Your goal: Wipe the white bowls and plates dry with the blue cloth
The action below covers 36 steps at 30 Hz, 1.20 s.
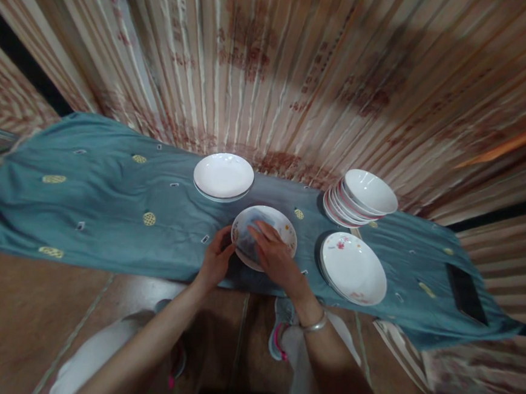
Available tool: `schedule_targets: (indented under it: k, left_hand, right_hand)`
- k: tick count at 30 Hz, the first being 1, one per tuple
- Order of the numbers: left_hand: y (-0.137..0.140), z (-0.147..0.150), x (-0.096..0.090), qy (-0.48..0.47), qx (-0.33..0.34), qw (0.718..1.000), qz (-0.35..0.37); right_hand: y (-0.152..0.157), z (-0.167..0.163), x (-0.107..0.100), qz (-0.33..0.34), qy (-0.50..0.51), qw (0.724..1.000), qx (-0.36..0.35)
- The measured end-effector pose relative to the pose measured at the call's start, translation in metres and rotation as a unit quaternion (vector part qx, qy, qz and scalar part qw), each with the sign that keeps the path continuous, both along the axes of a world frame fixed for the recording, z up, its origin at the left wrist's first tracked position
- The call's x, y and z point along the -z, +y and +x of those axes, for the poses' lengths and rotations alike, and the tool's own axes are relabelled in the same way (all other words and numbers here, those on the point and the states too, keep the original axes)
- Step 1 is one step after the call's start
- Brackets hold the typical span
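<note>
In front of me is a white plate (pixel 289 238) with a flower pattern along its rim. My left hand (pixel 218 255) grips its left edge, thumb and fingers closed on the rim. A greyish-blue cloth (pixel 246 242) lies on the inside of the plate, bunched a little. Over that cloth rests my right hand (pixel 273 250), its fingers pressing the cloth against the plate's surface. Part of the cloth is hidden under the fingers. Just behind, to the left, sits a short stack of white plates (pixel 223 175).
Stacked white bowls (pixel 368 193) lean at the back right. Nearer me on the right is a stack of flowered plates (pixel 355 270). A dark phone-like slab (pixel 465 293) lies at the right end. A teal cloth (pixel 107 209) covers the narrow table; a curtain (pixel 273 70) hangs behind.
</note>
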State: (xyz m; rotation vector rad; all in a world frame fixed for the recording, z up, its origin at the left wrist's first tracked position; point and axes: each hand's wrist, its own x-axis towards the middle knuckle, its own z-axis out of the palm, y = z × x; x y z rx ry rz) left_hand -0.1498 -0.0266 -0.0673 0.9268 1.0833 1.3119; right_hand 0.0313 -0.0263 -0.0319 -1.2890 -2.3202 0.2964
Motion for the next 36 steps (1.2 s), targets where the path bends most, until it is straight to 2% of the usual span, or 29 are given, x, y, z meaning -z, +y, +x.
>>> schedule_targets:
  k: [6,11,18,23,30,36]
  left_hand:
    - [0.001,-0.001,0.005,0.005,0.002,1.0,0.006]
    - [0.002,-0.001,0.008,0.006,0.001,1.0,0.009]
    - [0.002,0.001,0.012,0.014,-0.005,1.0,0.011]
    - [0.002,0.002,0.01,0.023,-0.011,1.0,0.003]
    - [0.002,0.0,0.015,0.028,-0.016,0.999,-0.028]
    - [0.002,-0.001,0.017,0.035,-0.001,0.999,0.013]
  right_hand:
    - [0.007,-0.009,0.009,-0.063,-0.089,0.994,-0.01]
    - [0.006,-0.014,0.005,-0.094,-0.038,0.991,-0.085]
    - [0.009,-0.027,0.012,-0.124,0.014,0.989,-0.076]
    - [0.019,-0.037,0.021,-0.104,0.017,0.993,-0.055]
    - [0.035,-0.043,0.02,-0.035,-0.008,0.999,-0.039]
    - [0.041,-0.041,0.024,-0.01,-0.038,0.999,0.022]
